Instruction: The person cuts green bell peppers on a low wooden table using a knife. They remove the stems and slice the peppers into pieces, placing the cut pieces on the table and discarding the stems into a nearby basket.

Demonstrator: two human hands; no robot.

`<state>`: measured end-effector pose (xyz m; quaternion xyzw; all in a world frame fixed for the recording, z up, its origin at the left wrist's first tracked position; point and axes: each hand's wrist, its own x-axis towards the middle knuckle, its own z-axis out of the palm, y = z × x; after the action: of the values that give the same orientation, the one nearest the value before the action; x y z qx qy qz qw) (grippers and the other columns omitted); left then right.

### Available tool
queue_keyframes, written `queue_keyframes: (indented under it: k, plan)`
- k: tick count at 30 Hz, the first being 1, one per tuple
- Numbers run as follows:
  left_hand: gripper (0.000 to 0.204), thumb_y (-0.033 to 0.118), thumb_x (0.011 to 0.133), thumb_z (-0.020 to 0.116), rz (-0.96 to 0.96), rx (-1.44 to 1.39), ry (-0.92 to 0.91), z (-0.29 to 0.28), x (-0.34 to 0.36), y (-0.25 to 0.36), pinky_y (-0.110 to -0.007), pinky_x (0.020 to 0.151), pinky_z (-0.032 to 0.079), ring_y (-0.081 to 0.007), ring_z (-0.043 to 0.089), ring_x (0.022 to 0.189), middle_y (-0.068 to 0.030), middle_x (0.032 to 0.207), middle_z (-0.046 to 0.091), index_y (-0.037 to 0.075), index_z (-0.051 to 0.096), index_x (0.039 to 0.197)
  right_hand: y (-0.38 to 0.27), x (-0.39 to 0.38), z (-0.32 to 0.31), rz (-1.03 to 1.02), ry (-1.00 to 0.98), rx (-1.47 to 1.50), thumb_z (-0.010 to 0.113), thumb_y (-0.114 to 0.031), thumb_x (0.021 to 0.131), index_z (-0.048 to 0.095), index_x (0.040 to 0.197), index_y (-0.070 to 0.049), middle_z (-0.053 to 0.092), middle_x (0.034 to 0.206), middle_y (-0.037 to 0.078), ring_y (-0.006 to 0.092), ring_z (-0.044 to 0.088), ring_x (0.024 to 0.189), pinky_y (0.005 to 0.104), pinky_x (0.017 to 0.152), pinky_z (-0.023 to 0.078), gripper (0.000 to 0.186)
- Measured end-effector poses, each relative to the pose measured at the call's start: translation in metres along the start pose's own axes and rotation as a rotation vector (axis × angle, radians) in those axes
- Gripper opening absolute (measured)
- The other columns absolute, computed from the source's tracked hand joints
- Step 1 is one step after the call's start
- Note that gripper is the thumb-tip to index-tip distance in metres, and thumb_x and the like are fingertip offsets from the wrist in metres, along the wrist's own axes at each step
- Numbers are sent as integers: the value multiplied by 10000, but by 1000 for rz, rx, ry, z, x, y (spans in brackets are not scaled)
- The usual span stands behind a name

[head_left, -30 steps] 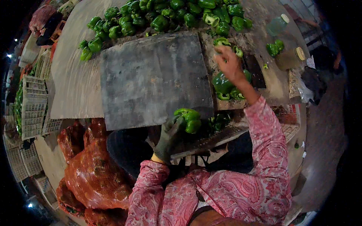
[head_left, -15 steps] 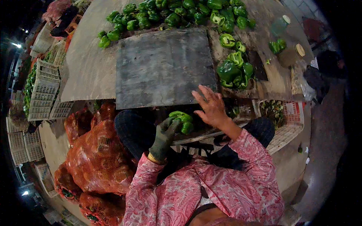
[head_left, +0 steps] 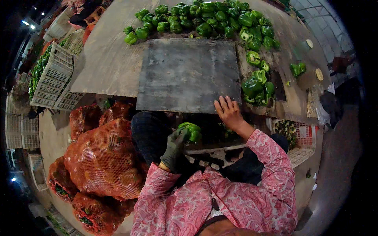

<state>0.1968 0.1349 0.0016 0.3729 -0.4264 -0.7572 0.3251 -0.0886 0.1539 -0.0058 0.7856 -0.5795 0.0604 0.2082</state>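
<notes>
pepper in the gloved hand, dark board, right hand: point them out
Pepper (head_left: 193, 131): head view, on its green side.
Dark board (head_left: 189, 74): head view, middle of its top.
Right hand (head_left: 231, 115): head view, back of the hand.

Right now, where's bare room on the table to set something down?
Free: the dark board, between the pepper pile and the right hand near its near right corner; also the tabletop left of the board, out to its left edge. Crowded: the far side under the pile, and right of the board, where cut peppers lie.

Near, wide fisheye view from head height, downward over hands (head_left: 230, 113) and table (head_left: 112, 70).
</notes>
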Motion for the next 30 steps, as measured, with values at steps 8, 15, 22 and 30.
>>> queue_keyframes:
  k: [8, 15, 22, 30]
  plan:
    - [470, 385, 1000, 452, 58, -81, -56, 16, 13, 20, -317, 859, 504, -193, 628, 974, -108, 1109, 643, -23, 547, 1212, -26, -25, -17, 37, -3, -99, 613, -122, 828, 593, 1167, -27, 606, 1180, 217, 379, 622, 996, 428, 740, 490, 352]
    - [465, 379, 989, 474, -115, -168, -131, 33, 18, 23, -301, 831, 507, -171, 626, 965, -102, 1114, 644, -13, 564, 1223, -4, -22, -32, 197, -85, 13, 669, -169, 818, 596, 1173, -52, 616, 1159, 185, 356, 627, 998, 411, 732, 487, 381]
    - [304, 215, 924, 606, 65, -11, -95, 60, 5, 22, -305, 735, 533, -182, 660, 871, -109, 995, 686, -4, 628, 1133, -48, -32, -81, 867, -183, 1318, 663, -333, 888, 578, 1209, 10, 645, 1094, 166, 243, 630, 965, 340, 815, 497, 477]
    - [338, 294, 775, 734, 455, 846, -231, 84, 11, 8, -420, 673, 495, -363, 631, 795, -157, 873, 670, 42, 648, 983, -82, -37, -70, 1036, 116, 1751, 510, -295, 994, 555, 1240, -16, 600, 1108, 4, 95, 522, 1004, 251, 909, 417, 375]
